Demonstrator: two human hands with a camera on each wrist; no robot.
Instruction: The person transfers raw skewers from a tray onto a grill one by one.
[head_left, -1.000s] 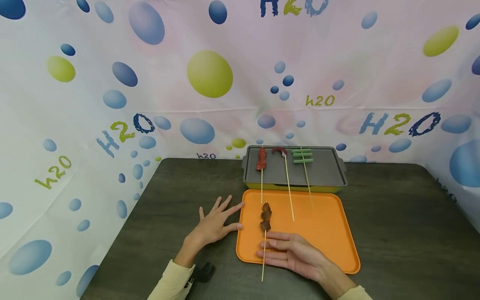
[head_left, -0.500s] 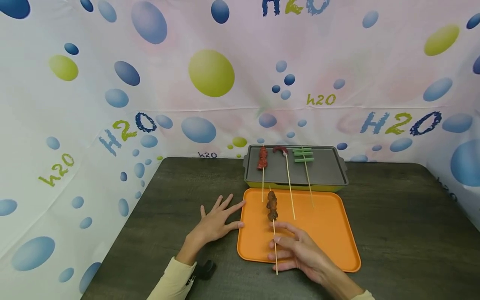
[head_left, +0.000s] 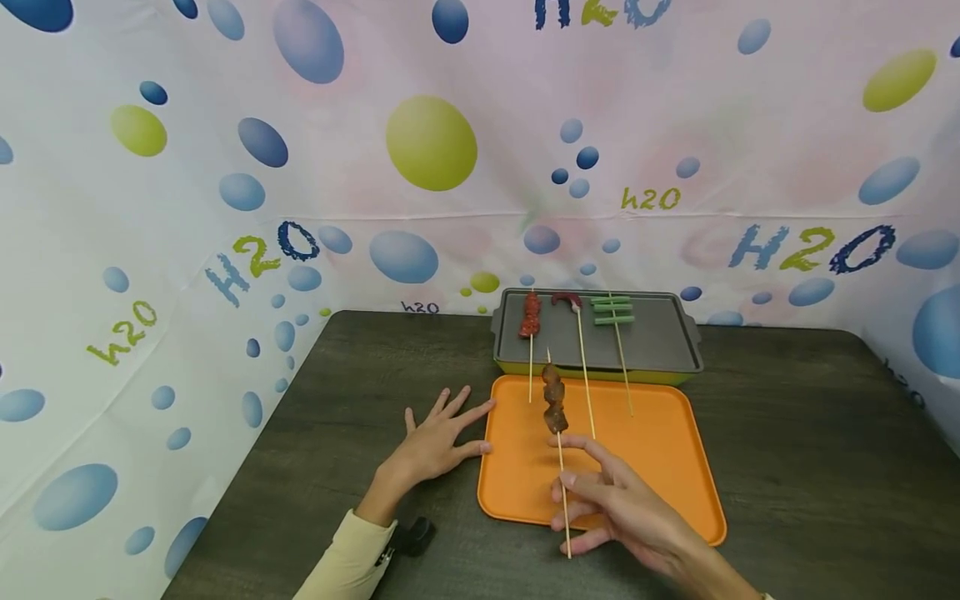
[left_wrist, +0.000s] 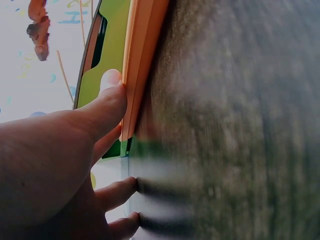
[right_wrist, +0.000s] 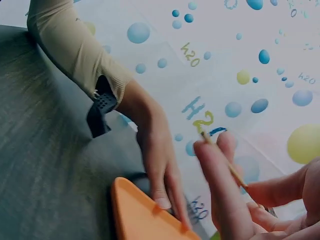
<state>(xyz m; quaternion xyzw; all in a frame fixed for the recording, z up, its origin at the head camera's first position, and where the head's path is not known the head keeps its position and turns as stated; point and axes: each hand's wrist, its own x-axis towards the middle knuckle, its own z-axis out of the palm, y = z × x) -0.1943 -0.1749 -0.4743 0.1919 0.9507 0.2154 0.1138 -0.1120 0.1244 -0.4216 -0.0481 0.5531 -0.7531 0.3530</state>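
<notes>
My right hand (head_left: pixel 611 500) pinches the wooden stick of a brown meat skewer (head_left: pixel 554 400) between thumb and fingers, holding it over the orange tray (head_left: pixel 667 467). The skewer's meat points away toward the grill pan. In the right wrist view the stick (right_wrist: pixel 232 170) crosses behind the raised fingers. My left hand (head_left: pixel 431 446) lies with fingers spread on the table, its thumb and index fingertip at the tray's left edge. The left wrist view shows the thumb against the tray's side (left_wrist: pixel 142 65), with other fingertips on the tabletop.
Behind the tray stands a grey grill pan (head_left: pixel 660 333) with a yellow-green side. On it lie a red meat skewer (head_left: pixel 530 315), a curled dark-red tentacle skewer (head_left: pixel 567 300) and a green vegetable skewer (head_left: pixel 613 310); their sticks reach over the tray. A patterned curtain (head_left: pixel 337 150) backs the dark table (head_left: pixel 810 433).
My right hand has closed its thumb and fingers on the stick and moved the meat skewer right and away from me. The left hand stays at the tray's edge.
</notes>
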